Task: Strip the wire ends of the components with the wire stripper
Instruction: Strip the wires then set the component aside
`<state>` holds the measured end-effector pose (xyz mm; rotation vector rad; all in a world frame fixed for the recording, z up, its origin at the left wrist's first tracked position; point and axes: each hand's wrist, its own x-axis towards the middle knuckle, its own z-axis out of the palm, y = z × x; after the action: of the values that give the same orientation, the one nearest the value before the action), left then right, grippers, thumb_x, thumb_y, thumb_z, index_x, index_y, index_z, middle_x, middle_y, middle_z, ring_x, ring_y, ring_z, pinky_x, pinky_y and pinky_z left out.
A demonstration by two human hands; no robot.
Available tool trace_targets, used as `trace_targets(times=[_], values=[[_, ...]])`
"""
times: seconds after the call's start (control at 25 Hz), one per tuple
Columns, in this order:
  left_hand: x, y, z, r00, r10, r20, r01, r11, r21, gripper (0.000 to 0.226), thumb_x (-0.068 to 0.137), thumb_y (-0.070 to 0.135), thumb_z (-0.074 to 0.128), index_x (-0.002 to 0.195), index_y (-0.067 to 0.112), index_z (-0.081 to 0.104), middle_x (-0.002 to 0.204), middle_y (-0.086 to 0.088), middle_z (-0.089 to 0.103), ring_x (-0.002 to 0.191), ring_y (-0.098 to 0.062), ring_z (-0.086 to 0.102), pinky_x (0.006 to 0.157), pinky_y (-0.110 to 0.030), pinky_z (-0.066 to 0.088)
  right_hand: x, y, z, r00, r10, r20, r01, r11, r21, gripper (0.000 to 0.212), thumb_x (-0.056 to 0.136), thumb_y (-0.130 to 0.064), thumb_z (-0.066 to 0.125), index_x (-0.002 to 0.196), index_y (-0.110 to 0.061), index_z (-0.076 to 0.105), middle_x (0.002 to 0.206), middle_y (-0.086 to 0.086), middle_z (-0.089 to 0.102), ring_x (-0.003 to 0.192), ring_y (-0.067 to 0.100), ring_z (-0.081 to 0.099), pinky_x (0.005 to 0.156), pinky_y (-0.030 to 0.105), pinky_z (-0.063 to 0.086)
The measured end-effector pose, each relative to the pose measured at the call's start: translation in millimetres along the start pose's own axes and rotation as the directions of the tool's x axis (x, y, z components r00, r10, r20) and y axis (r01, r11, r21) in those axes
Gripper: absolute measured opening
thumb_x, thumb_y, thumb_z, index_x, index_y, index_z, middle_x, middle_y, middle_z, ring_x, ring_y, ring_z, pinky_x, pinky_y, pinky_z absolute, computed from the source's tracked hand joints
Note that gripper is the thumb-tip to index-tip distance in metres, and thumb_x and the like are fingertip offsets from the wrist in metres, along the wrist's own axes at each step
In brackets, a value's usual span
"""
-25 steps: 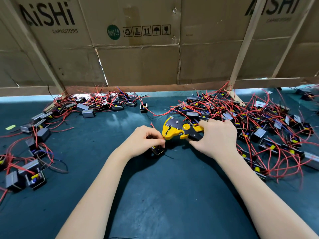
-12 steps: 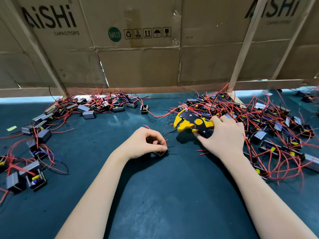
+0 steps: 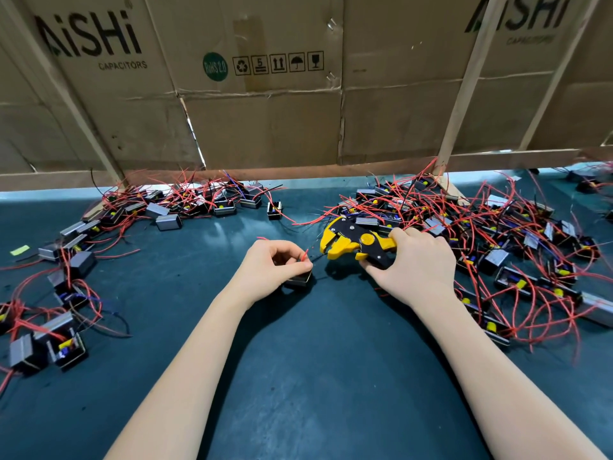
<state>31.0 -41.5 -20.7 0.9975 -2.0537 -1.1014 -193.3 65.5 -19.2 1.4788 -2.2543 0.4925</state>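
My left hand (image 3: pixel 272 268) holds a small black component (image 3: pixel 298 280) against the dark green mat, fingers curled over it; a short red wire (image 3: pixel 304 254) sticks up beside the fingertips. My right hand (image 3: pixel 414 267) grips the handles of the yellow and black wire stripper (image 3: pixel 351 244). Its jaws point left toward the component, a small gap away from my left fingertips. A thin dark wire runs from the component toward the jaws.
A big pile of components with red wires (image 3: pixel 497 247) lies to the right, behind my right hand. Another row of components (image 3: pixel 172 207) curves along the back left and down the left edge (image 3: pixel 49 340). Cardboard panels (image 3: pixel 265 121) wall off the back.
The stripper pulled away to the right from the component, then came back left toward it. My left hand stayed on the component and turned it slightly.
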Motion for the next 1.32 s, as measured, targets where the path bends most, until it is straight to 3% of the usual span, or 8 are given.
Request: trace_targets(times=[0.4,0.6,0.8,0.92,1.12,1.2,1.24,1.32], values=[[-1.0,1.8,6.5,1.0,0.006,0.01,-0.006,1.0,0.001,0.008,0.08,0.02,0.079,0.075,0.017,0.073,0.052,0.013,0.043,0.061,-0.008,0.041,0.071,-0.024,0.04,0.4,-1.0,-3.7,1.0,0.012,0.027,-0.011,0.999,-0.034,0.061,0.071,-0.074,0.06,0.094,-0.018,0.063,0.087,0.001,0.064,0.085,0.028,0.063,0.072,0.033,0.04],[-0.4,1.9,7.8,1.0,-0.009,-0.016,0.009,1.0,0.004,0.011,0.08,0.017,0.079,0.072,0.019,0.072,0.05,0.014,0.042,0.058,-0.008,0.04,0.07,-0.026,0.04,2.0,-2.1,-7.8,0.994,0.026,0.108,-0.023,0.999,-0.032,0.054,0.07,-0.078,0.057,0.071,-0.025,0.045,0.071,-0.007,0.045,0.082,0.024,0.063,0.061,0.029,0.029],[-0.1,2.7,8.3,1.0,-0.01,-0.026,0.01,1.0,-0.017,0.012,0.079,0.019,0.08,0.071,0.019,0.072,0.051,0.013,0.043,0.057,-0.008,0.041,0.068,-0.023,0.04,2.8,-2.6,-8.8,0.987,0.065,0.146,-0.062,0.998,-0.025,0.055,0.069,-0.081,0.054,0.068,-0.026,0.051,0.068,-0.005,0.045,0.082,0.025,0.062,0.059,0.027,0.029],[0.2,2.6,7.6,0.999,-0.004,-0.035,0.003,1.0,-0.026,0.013,0.079,0.018,0.081,0.07,0.02,0.071,0.052,0.012,0.044,0.057,-0.008,0.042,0.065,-0.021,0.04,2.8,-5.0,-10.0,0.993,0.069,0.099,-0.066,0.997,-0.027,0.055,0.072,-0.077,0.056,0.073,-0.022,0.062,0.067,-0.002,0.049,0.08,0.027,0.064,0.058,0.028,0.03],[-2.8,7.6,7.0,0.999,0.003,-0.032,-0.001,0.999,0.047,0.015,0.081,0.015,0.078,0.071,0.021,0.068,0.053,0.011,0.042,0.057,-0.009,0.04,0.068,-0.026,0.039,0.1,-0.8,-9.1,0.989,0.09,-0.119,-0.073,0.987,0.143,0.056,0.071,-0.069,0.064,0.079,-0.014,0.058,0.077,0.004,0.061,0.078,0.032,0.062,0.07,0.037,0.043],[-6.3,13.3,10.3,0.995,0.085,0.053,-0.084,0.996,-0.024,0.01,0.086,0.008,0.073,0.087,0.017,0.07,0.068,0.007,0.057,0.065,-0.009,0.052,0.076,-0.029,0.045,2.4,4.8,-7.4,0.985,0.158,-0.065,-0.145,0.973,0.178,0.057,0.071,-0.073,0.06,0.08,-0.017,0.057,0.079,0.002,0.06,0.082,0.032,0.062,0.075,0.039,0.044],[-8.6,17.7,12.8,0.981,0.14,0.135,-0.12,0.982,-0.146,0.02,0.088,0.004,0.069,0.105,0.014,0.068,0.088,0.003,0.067,0.079,-0.011,0.062,0.084,-0.03,0.049,3.9,7.4,-6.4,0.982,0.186,-0.036,-0.176,0.966,0.19,0.057,0.072,-0.074,0.058,0.08,-0.018,0.056,0.081,0.001,0.06,0.085,0.031,0.062,0.077,0.039,0.044],[-11.9,26.1,16.5,0.935,0.228,0.27,-0.107,0.911,-0.398,0.056,0.09,0.0,0.064,0.14,0.017,0.048,0.136,-0.002,0.058,0.112,-0.02,0.065,0.101,-0.032,0.049,5.8,10.3,-6.5,0.975,0.22,-0.04,-0.207,0.955,0.214,0.055,0.072,-0.074,0.058,0.082,-0.02,0.058,0.086,0.0,0.062,0.091,0.029,0.061,0.08,0.039,0.043]])
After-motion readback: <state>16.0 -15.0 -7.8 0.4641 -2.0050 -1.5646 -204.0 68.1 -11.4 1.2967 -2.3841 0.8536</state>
